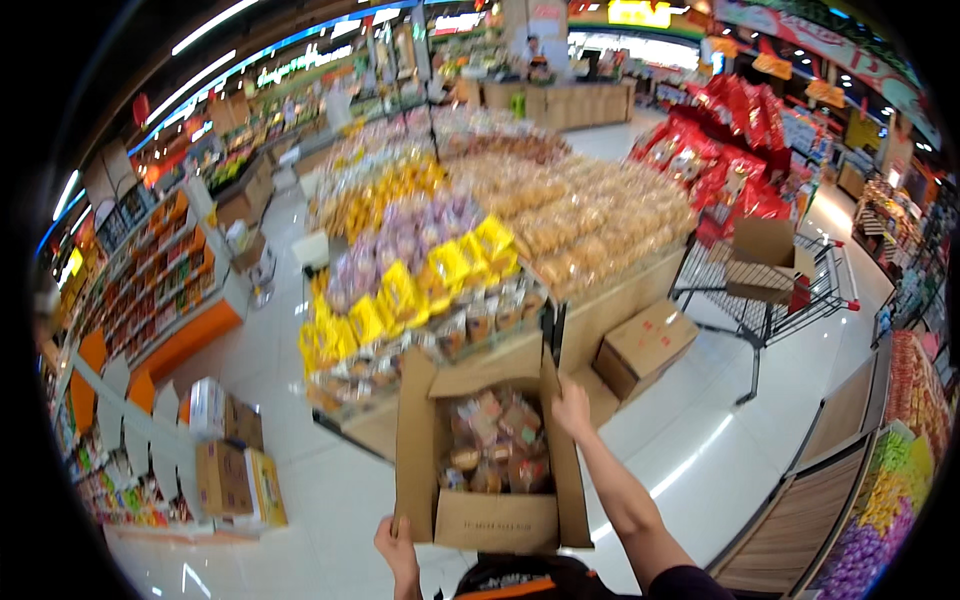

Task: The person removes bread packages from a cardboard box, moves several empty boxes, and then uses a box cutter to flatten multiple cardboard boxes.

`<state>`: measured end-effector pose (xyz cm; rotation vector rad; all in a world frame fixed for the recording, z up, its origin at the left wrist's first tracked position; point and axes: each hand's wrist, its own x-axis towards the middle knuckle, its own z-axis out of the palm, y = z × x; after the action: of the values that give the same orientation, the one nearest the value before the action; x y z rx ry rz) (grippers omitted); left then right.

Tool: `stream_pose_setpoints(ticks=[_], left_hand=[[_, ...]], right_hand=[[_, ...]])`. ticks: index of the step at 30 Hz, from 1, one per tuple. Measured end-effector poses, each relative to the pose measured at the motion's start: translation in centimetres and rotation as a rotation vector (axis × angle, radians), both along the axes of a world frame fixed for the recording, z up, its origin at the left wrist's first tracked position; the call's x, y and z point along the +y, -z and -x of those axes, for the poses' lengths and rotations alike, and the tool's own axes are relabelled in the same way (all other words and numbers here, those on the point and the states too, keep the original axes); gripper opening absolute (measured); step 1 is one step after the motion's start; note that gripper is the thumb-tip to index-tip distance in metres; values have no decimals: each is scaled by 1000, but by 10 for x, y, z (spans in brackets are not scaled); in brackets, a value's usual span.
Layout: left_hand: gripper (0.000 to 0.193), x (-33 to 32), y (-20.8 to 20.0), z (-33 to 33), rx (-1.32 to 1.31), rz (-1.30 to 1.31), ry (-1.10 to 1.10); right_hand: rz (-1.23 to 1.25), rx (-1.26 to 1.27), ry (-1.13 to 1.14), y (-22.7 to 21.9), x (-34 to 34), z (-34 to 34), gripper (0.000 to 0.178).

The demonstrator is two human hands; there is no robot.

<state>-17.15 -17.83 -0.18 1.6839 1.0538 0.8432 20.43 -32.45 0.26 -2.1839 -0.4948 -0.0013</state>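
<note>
Between my two hands hangs an open cardboard box (497, 520), its flaps spread outward. Inside lie several small wrapped snack packs (492, 440), brownish and clear-wrapped. My left hand (396, 545) grips the box's near left corner, while my right hand (571, 408) is closed on its right side toward the far end. Just beyond the box stands a wide display stand (375, 437) heaped with packaged goods. Yellow bags (400, 295) line its near left part, with purple-tinted packs (390, 245) behind them and tan packs (590, 215) to the right.
A shopping cart (765, 290) carrying an open carton (765, 262) stands at the right, near piled red bags (720, 140). A closed carton (645, 348) sits on the floor against the stand. More cartons (225, 478) and shelves (150, 285) are at left; candy bins (870, 520) at lower right.
</note>
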Motion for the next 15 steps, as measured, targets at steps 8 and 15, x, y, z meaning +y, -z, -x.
stream_pose_setpoints(ticks=[8,15], left_hand=[[38,-19,0,10,41,269,309],[52,73,-79,-150,279,-703,595]], right_hand=[[41,123,-267,6,36,-3,59],[-191,109,-311,34,14,-4,64]])
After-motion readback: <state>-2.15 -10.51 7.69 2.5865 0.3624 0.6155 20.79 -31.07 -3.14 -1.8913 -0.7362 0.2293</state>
